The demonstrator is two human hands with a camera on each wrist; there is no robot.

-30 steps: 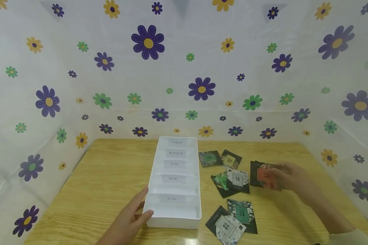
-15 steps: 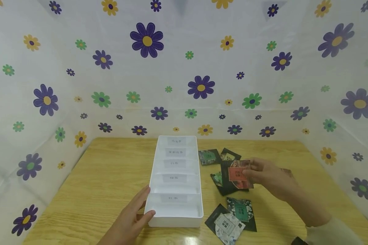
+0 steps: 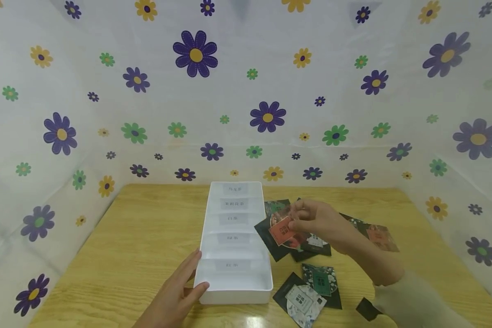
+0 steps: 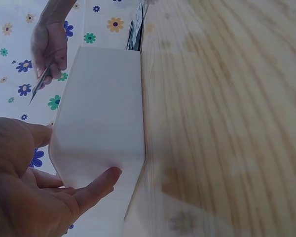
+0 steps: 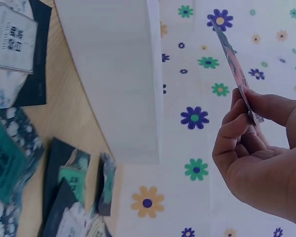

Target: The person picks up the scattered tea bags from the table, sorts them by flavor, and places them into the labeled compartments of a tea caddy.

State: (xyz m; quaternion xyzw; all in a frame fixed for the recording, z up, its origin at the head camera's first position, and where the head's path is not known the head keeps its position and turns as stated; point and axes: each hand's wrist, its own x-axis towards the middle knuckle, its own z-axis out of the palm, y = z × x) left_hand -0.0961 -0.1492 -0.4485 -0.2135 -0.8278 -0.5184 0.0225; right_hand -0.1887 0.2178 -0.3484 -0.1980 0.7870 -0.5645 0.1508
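Red-labelled packet (image 3: 281, 231) has shifted left with my right hand (image 3: 325, 225), now airborne at the white box's (image 3: 234, 297) right edge, over other packets (image 3: 316, 241). Thumb and fingers pinch it; left hand (image 3: 172, 287), loosely spread, touches box's near-left corner. Probably mid-carry; next move likely calls for lining up with a slot (image 3: 235, 279). Packet looks flat, black-backed, tilted.

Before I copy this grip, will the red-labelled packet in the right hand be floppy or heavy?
Probably fairly stiff: the red-labelled packet looks nearly straight, though the right hand pinches only one end. Likely light, since it is thin.
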